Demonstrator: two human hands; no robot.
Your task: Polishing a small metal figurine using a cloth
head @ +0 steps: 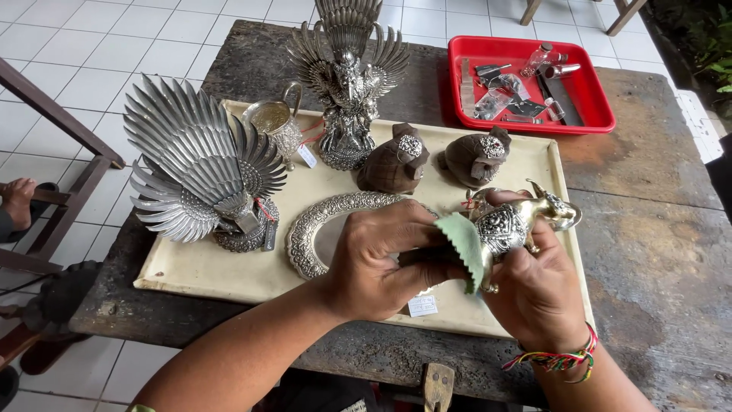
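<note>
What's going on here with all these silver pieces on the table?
A person holds a small gold-and-silver animal figurine in the right hand and presses a green cloth against it with the left hand. Below the hands, a cream tray on a worn wooden table carries a fan-tailed silver bird, a winged silver statue, a small silver cup, an ornate oval silver dish and two dark bird figures. A red tray sits behind.

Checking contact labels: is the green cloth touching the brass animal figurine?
Touching. The head view shows the green cloth, pinched in the left hand, pressed against the flank of the brass animal figurine, which the right hand holds.
</note>
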